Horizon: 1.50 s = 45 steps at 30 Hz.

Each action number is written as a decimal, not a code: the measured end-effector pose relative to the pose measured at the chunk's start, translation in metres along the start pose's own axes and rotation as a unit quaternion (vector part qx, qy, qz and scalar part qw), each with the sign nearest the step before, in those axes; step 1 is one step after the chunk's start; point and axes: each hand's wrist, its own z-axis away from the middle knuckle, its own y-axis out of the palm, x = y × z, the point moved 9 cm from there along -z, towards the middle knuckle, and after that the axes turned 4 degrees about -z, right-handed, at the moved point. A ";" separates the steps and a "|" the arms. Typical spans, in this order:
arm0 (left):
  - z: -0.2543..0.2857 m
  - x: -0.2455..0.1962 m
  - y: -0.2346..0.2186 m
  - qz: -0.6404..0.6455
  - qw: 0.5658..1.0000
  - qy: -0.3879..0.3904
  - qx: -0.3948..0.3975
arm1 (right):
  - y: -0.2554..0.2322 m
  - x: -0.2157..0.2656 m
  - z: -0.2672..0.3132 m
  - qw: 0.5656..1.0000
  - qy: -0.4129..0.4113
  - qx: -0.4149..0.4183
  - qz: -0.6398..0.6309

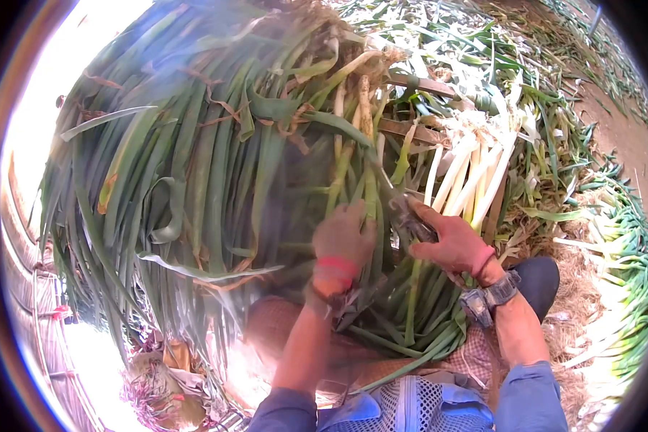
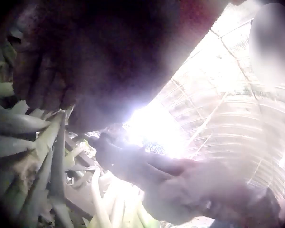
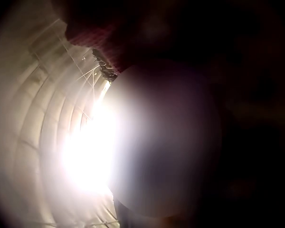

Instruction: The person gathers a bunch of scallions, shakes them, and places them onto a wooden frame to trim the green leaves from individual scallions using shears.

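In the head view my left hand (image 1: 344, 237), in a glove with a reddish cuff, has its fingers curled round green onion stalks (image 1: 371, 191) beside the big heap. The left wrist view shows this hand dark, fingers bent over the leaves (image 2: 52, 137). My right hand (image 1: 450, 241), also gloved, grips a dark narrow thing (image 1: 417, 222) close to the same stalks; its kind I cannot tell. Just beyond the right hand lie trimmed green onions (image 1: 475, 173) with pale stems. Glare and a dark blur fill the right wrist view, hiding the right hand's fingers.
A tall heap of green onions (image 1: 216, 144) stands at left and ahead. Leaf scraps (image 1: 547, 137) cover the ground behind the pale stems. More green onions (image 1: 626, 288) lie in a row at right. Long leaves (image 1: 425, 338) lie across the person's lap.
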 end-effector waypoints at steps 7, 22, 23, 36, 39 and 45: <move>-0.053 0.005 0.043 -0.047 0.998 0.012 -0.045 | -0.003 0.002 0.003 0.996 0.056 -0.011 0.073; -0.084 -0.004 0.063 -0.182 0.982 -0.053 0.004 | -0.045 0.023 -0.093 0.985 -0.009 -0.082 0.155; -0.085 -0.005 0.064 -0.182 0.982 -0.052 0.005 | -0.050 0.027 -0.106 0.980 -0.027 -0.095 0.175; -0.059 0.009 0.062 -0.046 0.994 -0.088 0.045 | -0.039 0.007 -0.062 0.997 -0.015 -0.041 0.069; -0.041 0.012 0.065 -0.008 0.998 -0.063 0.009 | -0.013 -0.004 -0.003 0.999 0.023 0.027 -0.002; -0.010 0.014 0.044 0.094 0.990 -0.001 -0.101 | 0.014 -0.016 0.055 0.985 -0.171 -0.011 0.017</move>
